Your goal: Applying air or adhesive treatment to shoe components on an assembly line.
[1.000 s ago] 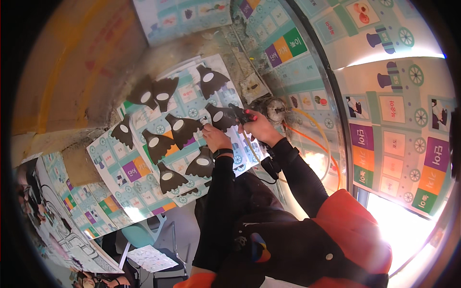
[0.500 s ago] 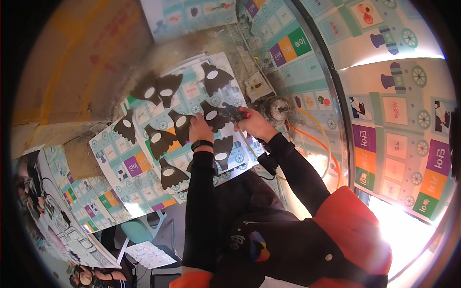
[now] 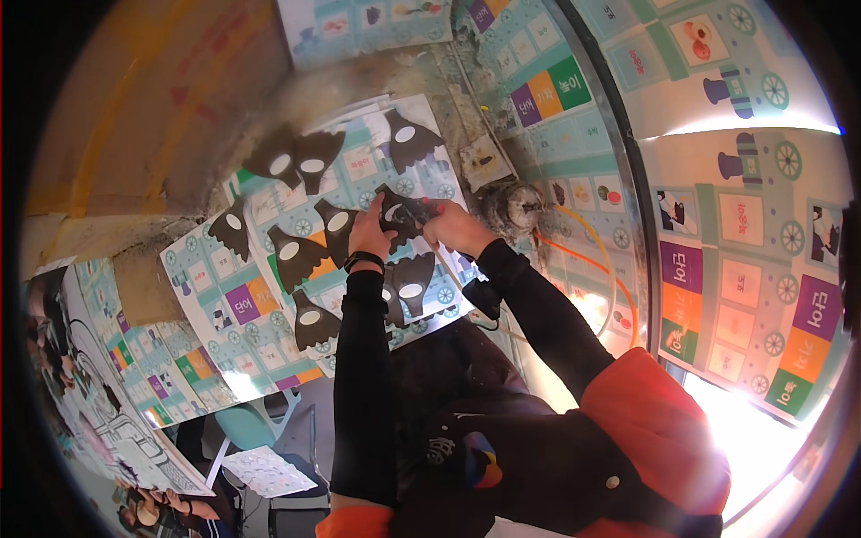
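Note:
Several flat dark brown cut-outs, each with a narrow neck, a jagged wide end and a white oval, lie on printed sheets (image 3: 269, 359). My left hand (image 3: 368, 235) rests at one cut-out (image 3: 391, 208), index finger stretched along its edge and thumb apart. My right hand (image 3: 456, 229) is closed round a small black spray gun (image 3: 418, 212), its front over the same cut-out; the fingers partly hide it. A thin hose runs down from the right hand. Beside the left hand lies another cut-out (image 3: 335, 224), partly covered by it.
More cut-outs (image 3: 412, 290) lie nearer me, others (image 3: 312, 161) farther back. A round, grimy metal fitting (image 3: 523, 210) with yellow and orange hoses (image 3: 583, 260) stands at the right. Printed sheets cover the right wall (image 3: 735, 269); brown cardboard (image 3: 152, 117) stands at the left. Another person (image 3: 161, 509) appears lower left.
My left hand has shifted slightly left, its index finger now stretched along the cut-out and thumb spread. My right hand with the spray gun has drawn slightly left and turned.

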Action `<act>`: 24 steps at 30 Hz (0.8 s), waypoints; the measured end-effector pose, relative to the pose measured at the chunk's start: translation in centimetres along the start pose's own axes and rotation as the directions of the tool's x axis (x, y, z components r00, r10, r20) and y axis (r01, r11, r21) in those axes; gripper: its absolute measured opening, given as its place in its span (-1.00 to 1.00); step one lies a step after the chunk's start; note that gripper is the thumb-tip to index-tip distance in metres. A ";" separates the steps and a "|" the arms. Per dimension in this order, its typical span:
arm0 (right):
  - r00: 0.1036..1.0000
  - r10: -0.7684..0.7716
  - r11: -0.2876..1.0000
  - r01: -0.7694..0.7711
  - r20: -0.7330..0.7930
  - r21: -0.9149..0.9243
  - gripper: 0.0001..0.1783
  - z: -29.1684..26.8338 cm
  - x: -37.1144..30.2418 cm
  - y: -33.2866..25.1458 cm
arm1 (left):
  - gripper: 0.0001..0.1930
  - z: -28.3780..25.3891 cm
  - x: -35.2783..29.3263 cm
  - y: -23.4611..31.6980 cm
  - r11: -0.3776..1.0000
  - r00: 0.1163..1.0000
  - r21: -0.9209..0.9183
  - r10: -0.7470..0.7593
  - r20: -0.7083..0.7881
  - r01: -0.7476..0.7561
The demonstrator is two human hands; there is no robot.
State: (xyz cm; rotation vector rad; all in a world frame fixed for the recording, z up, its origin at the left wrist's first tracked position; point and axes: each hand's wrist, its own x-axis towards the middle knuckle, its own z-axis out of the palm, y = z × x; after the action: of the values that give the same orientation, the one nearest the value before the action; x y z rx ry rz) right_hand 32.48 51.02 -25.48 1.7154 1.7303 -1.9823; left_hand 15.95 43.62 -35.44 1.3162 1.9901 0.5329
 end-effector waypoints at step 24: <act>0.998 -0.056 0.959 0.063 -0.035 0.276 -0.62 -3.5 -3.1 -0.5 | -0.46 1.0 1.5 0.5 0.998 0.980 0.012 0.056 -0.193 -0.054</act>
State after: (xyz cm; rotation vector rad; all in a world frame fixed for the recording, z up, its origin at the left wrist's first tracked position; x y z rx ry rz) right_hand 35.81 51.79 -22.25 1.7917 1.5928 -2.3354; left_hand 16.60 45.17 -36.27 1.3719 2.1180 0.7044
